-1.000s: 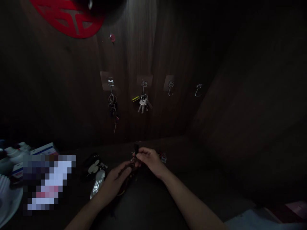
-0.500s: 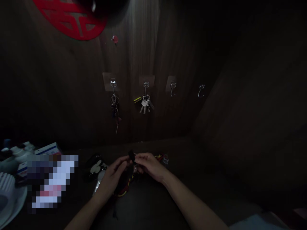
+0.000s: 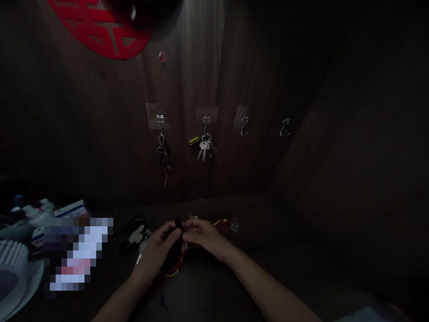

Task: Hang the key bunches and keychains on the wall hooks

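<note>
Desk (image 3: 228,293): dark and dim, below the hands.
Cord loop (image 3: 173,272): red and yellow, just under the left hand; looks soft and limp, likely to trail rather than hold shape. Whether it joins the black piece, I cannot tell.
Left hand (image 3: 160,247): thumb and fingers pinched on the black piece from its left.
Right hand (image 3: 205,237): thumb and fingers pinched on it from the right.
Black piece (image 3: 178,222): between the 2 hands, above the desk, its rounded top poking up past the fingers.
Weight: probably light, easily borne by fingertips.
Surface: perhaps smooth and a little slippery; material too dark to tell.
Stiffness: unclear; nothing suggests it is fragile.
Best hold: a thumb-and-finger pinch on its sides, 1 hand steadying it, clear of the cord.
Keys (image 3: 204,146): farther off, hanging from a wall hook (image 3: 205,125).
</note>
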The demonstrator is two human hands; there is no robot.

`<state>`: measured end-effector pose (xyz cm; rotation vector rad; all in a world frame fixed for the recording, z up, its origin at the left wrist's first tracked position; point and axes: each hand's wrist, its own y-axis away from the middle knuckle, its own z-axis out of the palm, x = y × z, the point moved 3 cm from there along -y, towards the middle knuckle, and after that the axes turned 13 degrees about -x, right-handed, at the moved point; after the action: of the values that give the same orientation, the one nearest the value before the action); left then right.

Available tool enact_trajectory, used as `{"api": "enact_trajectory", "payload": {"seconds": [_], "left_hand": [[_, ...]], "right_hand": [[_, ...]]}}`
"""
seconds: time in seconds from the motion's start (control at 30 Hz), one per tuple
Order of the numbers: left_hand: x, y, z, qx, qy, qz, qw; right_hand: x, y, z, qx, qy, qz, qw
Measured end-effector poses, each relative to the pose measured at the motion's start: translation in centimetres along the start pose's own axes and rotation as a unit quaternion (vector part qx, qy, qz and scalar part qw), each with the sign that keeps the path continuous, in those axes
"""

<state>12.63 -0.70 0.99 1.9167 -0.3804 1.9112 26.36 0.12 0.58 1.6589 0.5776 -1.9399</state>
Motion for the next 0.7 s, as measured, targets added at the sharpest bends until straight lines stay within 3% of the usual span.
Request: {"api": "enact_trajectory", "payload": {"seconds": [0.23, 0.43, 0.57, 0.7], "left_hand": [[0.3, 0.0, -0.2, 0.068, -0.067, 0.022, 0.995], [-0.6, -0.3, -1.0, 0.07, -0.099, -0.003, 0.993], [-0.8, -0.4, -1.5, 0.059, -0.13, 0.012, 0.99], [-0.2, 0.0, -0.8, 0.03, -0.194, 0.002, 0.981]], "right_hand": [[-0.7, 0.3, 0.2, 0.085, 0.147, -0.034, 0.985], [-1.0, 0.7, -0.8, 0.113, 0.188, -0.046, 0.975], [-3.5, 1.9, -3.0, 0.183, 0.143, -0.109, 0.966], [-7.6, 3.4, -6.9, 0.3, 0.09, -0.209, 0.926]]}}
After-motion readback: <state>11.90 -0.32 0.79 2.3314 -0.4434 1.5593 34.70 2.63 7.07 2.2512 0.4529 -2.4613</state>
